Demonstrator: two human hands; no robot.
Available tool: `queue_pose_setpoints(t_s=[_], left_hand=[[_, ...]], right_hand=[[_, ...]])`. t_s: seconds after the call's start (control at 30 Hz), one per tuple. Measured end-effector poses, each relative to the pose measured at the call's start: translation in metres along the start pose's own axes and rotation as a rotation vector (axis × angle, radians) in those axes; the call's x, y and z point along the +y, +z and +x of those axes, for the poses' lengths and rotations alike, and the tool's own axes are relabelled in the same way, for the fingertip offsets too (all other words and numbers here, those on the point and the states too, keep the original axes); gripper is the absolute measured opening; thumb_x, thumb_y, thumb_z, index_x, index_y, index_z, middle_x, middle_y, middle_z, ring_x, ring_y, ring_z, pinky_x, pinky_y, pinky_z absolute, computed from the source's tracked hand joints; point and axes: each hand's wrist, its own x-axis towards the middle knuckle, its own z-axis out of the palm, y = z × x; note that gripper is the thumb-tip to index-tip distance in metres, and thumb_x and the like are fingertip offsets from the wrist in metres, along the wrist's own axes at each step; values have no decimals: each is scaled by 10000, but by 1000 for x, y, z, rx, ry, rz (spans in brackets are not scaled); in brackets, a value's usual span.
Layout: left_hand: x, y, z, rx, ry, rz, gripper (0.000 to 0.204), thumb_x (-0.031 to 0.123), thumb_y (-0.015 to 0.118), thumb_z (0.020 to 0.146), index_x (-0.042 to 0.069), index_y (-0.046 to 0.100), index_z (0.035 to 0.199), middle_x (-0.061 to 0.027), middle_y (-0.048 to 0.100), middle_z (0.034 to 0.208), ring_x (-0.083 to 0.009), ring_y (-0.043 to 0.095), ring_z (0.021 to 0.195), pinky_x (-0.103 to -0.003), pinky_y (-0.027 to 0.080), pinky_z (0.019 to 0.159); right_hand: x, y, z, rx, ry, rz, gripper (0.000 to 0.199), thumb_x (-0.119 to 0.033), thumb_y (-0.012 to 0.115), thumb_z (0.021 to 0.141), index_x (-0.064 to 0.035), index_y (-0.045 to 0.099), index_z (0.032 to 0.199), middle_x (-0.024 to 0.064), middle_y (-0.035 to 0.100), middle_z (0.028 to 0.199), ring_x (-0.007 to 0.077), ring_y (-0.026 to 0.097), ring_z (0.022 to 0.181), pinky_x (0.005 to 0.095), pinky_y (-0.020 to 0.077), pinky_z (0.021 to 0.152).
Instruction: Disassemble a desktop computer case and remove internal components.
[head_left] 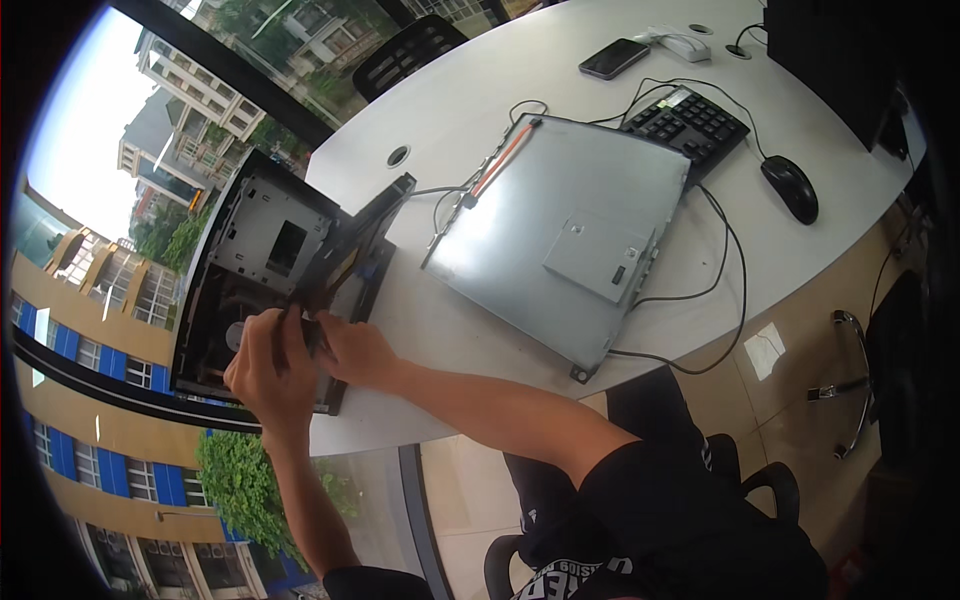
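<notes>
An opened black desktop computer case (262, 225) stands at the left end of the table, its metal drive bay and dark inside showing. My left hand (272, 370) is at the case's lower opening, fingers bent and closed together. Right beside it my right hand (357, 352) reaches in from the right, its fingers closed near the left fingertips. What the fingertips grip is hidden by the hands and the dark interior. A dark hinged frame part (365, 215) juts out of the case above my hands.
A large silver metal panel (550, 190) with an orange-red cable (503, 160) along its edge lies on the white table (400, 410). Beyond it are a black keyboard (688, 128), a mouse (790, 188), a phone (614, 59) and loose cables. Windows border the left side.
</notes>
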Motion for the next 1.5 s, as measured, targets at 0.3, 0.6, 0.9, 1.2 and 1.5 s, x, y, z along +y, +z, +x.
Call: queue_pose_setpoints(t_s=[0.3,0.6,0.9,1.2,1.5], left_hand=[[45,54,38,-19,223,-96,160,51,770,844,55,612,861,-54,514,647,-199,518,474,-305,400,460],[86,124,61,-17,379,-166,226,38,747,812,94,531,773,-30,473,649,-177,483,458,-306,379,448],[104,155,69,-8,489,-157,214,4,707,776,107,519,760,-3,496,688,-124,558,555,-283,422,493],[114,174,65,-50,521,-196,217,1,720,810,70,515,791,-33,486,691,-173,572,553,-314,446,496],[121,187,57,-35,470,-241,185,25,698,791,113,538,820,-1,508,698,-133,578,585,-299,455,508]], right_hand=[[14,9,1,31,29,296,442,-284,693,888,-24,549,1215,171,690,1047,356,707,907,482,547,769],[34,34,1,25,-23,588,278,-204,688,941,-21,576,1117,35,565,899,198,541,790,376,497,732],[-5,-7,5,-165,142,30,581,-181,652,884,-55,456,1416,159,671,793,360,690,635,453,541,599],[-1,-7,1,18,-29,-26,505,-170,607,905,15,454,1350,163,618,726,328,595,540,454,476,564],[0,-1,1,-46,82,-89,502,-194,623,892,-33,485,1347,200,704,816,404,692,648,507,558,597]])
